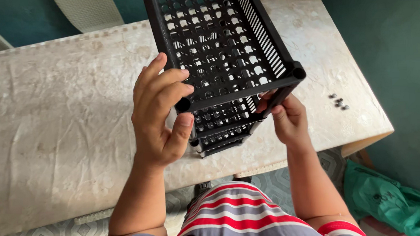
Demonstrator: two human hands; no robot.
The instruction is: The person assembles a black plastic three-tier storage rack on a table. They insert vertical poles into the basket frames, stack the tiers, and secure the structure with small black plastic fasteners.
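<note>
— What do we see by way of bags or packages?

— We see only a green plastic bag [391, 199], crumpled on the floor at the lower right, just below the corner of the pale marble-patterned table [52, 116]; it bears dark print, too small for us to make out; a few small dark screws [338, 101] lie on the table near its right edge.

— And the hands?

— We see the left hand [159, 116] at the near left corner of the black perforated tiered rack [225, 50], which stands on the table; its fingers [170, 84] curl loosely over the top tier's rim, the thumb lifted beneath, slightly apart from them; the right hand [289, 121] has its fingers closed around a black corner post [273, 100] under the near right corner socket.
</note>
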